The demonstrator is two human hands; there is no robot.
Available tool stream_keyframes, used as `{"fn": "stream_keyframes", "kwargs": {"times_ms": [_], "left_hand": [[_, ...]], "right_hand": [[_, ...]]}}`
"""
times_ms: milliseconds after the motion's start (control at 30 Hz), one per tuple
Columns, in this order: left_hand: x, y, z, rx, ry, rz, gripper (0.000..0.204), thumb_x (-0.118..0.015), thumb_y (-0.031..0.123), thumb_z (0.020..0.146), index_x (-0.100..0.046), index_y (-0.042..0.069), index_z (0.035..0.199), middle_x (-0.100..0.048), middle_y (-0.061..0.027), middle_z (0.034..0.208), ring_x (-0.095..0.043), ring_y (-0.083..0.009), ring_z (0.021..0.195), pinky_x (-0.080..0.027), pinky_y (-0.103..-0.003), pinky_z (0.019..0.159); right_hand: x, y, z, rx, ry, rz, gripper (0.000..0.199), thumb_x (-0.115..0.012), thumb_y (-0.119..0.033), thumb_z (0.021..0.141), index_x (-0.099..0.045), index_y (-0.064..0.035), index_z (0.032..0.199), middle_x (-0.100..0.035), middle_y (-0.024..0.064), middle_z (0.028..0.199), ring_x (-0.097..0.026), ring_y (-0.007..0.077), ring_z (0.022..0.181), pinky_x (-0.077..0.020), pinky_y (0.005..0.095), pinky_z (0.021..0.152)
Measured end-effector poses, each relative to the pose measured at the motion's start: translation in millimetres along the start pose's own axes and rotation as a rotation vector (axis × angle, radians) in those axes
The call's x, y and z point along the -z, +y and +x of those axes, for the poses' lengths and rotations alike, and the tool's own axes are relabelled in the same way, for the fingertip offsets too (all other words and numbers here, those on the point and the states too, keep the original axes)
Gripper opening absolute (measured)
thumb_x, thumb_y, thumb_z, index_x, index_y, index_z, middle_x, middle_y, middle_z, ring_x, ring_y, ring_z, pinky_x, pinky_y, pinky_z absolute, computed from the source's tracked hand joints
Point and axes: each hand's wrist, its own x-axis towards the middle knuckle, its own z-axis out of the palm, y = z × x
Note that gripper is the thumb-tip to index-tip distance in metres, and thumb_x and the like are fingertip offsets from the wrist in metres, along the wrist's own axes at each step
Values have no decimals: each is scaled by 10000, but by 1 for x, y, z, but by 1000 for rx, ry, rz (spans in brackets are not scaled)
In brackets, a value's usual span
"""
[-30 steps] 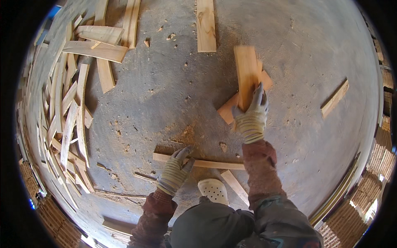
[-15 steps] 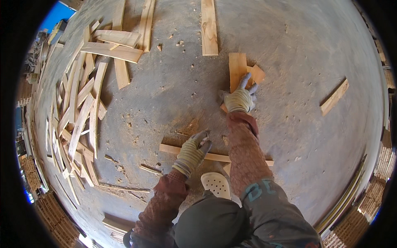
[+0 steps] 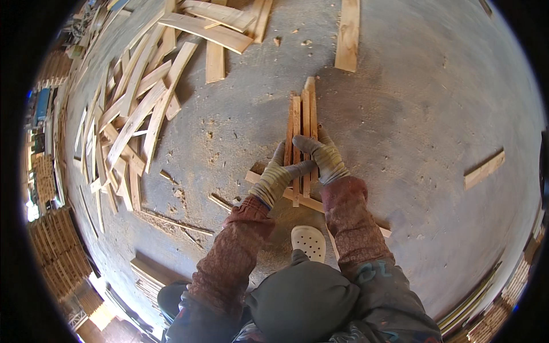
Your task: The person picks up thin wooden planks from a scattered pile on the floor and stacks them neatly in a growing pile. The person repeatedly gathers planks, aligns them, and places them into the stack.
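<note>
Several short wooden boards (image 3: pixel 297 121) stand on edge, side by side, between my two gloved hands, their far ends uneven. From the left side my left hand (image 3: pixel 280 174) grips the bundle, thumb laid across the near part. My right hand (image 3: pixel 325 157) closes on it from the right, its thumb over the upper edges. Both gloves are striped cream with grey fingers. Beneath the near ends a longer narrow plank (image 3: pixel 312 205) lies crosswise on the floor, partly covered by my hands and right forearm.
A loose heap of planks (image 3: pixel 134 123) spreads over the left. One plank (image 3: pixel 347 40) lies at the far middle, and a short board piece (image 3: pixel 484 170) at the right. My pale clog (image 3: pixel 309 242) is close below the crosswise plank. Wood chips and thin strips litter the concrete floor (image 3: pixel 412 137).
The boards that lay flat under my right hand are now gathered on edge. My left hand has come forward and closed on them as well. The whole view has shifted.
</note>
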Motion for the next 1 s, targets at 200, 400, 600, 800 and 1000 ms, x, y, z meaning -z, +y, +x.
{"fn": "stream_keyframes", "kwargs": {"times_ms": [200, 400, 600, 800, 1000], "left_hand": [[27, -13, 7, -102, 74, -46, 873, -871, 253, 863, -389, 60, 1565, -666, -90, 1273, -667, -199, 1112, -576, -358, 928], [30, -27, 39, 9, 181, 389, 1017, -909, 309, 806, -315, 51, 1590, -595, -136, 1374, -614, -255, 1218, -538, -339, 1010], [-36, -14, 41, 139, 436, 1040, 1418, -971, 462, 632, -57, 68, 1642, -357, -267, 1571, -408, -401, 1441, -407, -459, 1184], [-30, -36, 47, -23, 410, 1065, 1313, -922, 327, 691, -44, 109, 1643, -367, -296, 1521, -397, -488, 1394, -409, -567, 1152], [-36, -25, 44, -287, 266, 1096, 1319, -926, 281, 686, -40, 255, 1662, -191, -297, 1635, -346, -523, 1431, -396, -574, 1155]], "right_hand": [[17, -9, 20, -6, 21, -107, 589, -874, -300, 836, -647, -73, 1330, -712, 55, 1095, -660, 200, 1019, -546, 385, 885], [10, -10, 42, 98, 192, -518, 584, -774, -423, 905, -654, -55, 1343, -721, 138, 1140, -669, 263, 1067, -537, 385, 917], [16, -16, 53, -58, 231, -722, 770, -655, -627, 928, -578, -63, 1446, -600, 306, 1373, -555, 406, 1341, -426, 472, 1144], [4, -128, 173, 381, 665, -1674, 802, -667, -618, 914, -333, -365, 1598, -60, 278, 1697, -168, 486, 1545, -332, 578, 1200], [44, -129, 232, 414, 636, -1888, 658, -704, -559, 904, -460, -474, 1509, -216, 243, 1677, -298, 501, 1488, -392, 520, 1158]]}}
